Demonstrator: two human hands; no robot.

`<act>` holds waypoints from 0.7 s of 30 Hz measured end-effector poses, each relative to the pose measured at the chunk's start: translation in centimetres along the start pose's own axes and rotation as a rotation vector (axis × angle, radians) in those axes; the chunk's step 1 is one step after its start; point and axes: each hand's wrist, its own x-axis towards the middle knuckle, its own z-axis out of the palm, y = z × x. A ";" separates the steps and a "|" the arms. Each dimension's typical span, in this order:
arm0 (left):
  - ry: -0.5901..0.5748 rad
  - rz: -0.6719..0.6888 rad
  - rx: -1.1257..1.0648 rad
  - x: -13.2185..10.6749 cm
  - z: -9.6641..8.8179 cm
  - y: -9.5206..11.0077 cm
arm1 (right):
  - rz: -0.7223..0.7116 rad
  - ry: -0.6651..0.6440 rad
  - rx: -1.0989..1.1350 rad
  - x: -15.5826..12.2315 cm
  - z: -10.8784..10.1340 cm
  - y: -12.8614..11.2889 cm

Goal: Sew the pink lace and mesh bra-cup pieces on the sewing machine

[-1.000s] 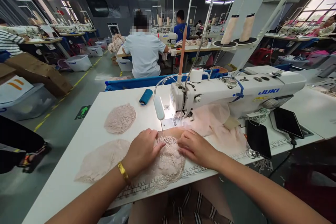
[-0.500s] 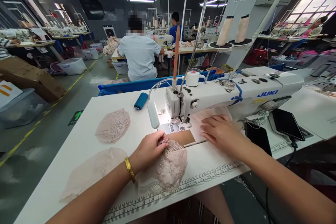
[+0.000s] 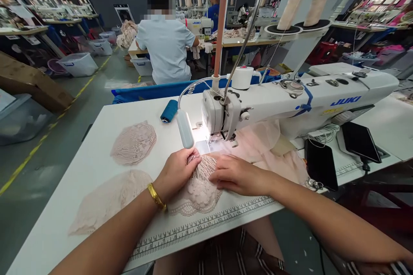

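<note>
My left hand (image 3: 180,167) pinches the top edge of a pale pink lace piece (image 3: 201,189) between thumb and fingers, just in front of the sewing machine's needle area. From the right, my right hand (image 3: 240,175) reaches onto the same lace, its bent fingers closed at the lace's right side; the fingertips are partly hidden. Sheer pink fabric (image 3: 258,142) lies bunched beside and behind my right hand, under the arm of the white sewing machine (image 3: 264,107). The needle area is lit by a small lamp (image 3: 185,129).
Two more lace pieces, an upper one (image 3: 134,142) and a lower one (image 3: 109,202), lie on the left of the table. A teal thread spool (image 3: 169,111) stands near the lamp. A black phone (image 3: 320,164) lies right. A person in a light blue shirt (image 3: 169,47) sits ahead.
My right hand has moved left from the machine bed to the lace in my left hand. Pink fabric now lies spread on the right, where brown board showed. The view has tilted down.
</note>
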 end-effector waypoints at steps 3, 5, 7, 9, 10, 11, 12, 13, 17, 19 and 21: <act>0.005 -0.019 0.015 0.1 0.0 -0.2 | 0.042 0.030 -0.050 -0.9 -0.4 0.4; 0.004 -0.026 0.015 0.0 0.0 -0.3 | 0.117 0.081 -0.163 -1.5 -0.7 1.0; 0.009 -0.027 0.018 0.0 0.0 -0.3 | 0.208 0.112 -0.333 -1.9 -0.8 1.7; 0.013 -0.031 0.024 0.0 0.0 -0.3 | 0.278 0.106 -0.442 -2.4 -0.9 2.5; 0.014 -0.033 0.026 0.0 0.0 -0.3 | 0.304 0.107 -0.456 -2.7 -1.0 2.9; 0.015 -0.032 0.027 0.0 0.0 -0.3 | 0.324 0.120 -0.452 -3.0 -1.2 3.3; 0.016 -0.031 0.027 0.1 0.1 -0.2 | 0.347 0.153 -0.444 -3.4 -1.5 3.6; 0.018 -0.030 0.025 0.1 0.1 -0.2 | 0.378 0.212 -0.442 -3.8 -1.9 3.9; 0.018 -0.028 0.022 0.1 0.0 -0.2 | 0.609 0.581 -0.525 -5.7 -4.3 4.9; 0.013 -0.019 0.022 0.1 -0.1 -0.2 | 0.737 0.685 -0.591 -6.5 -5.6 5.5; 0.009 -0.014 0.021 0.0 -0.1 -0.3 | 0.876 0.689 -0.669 -7.2 -6.6 5.9</act>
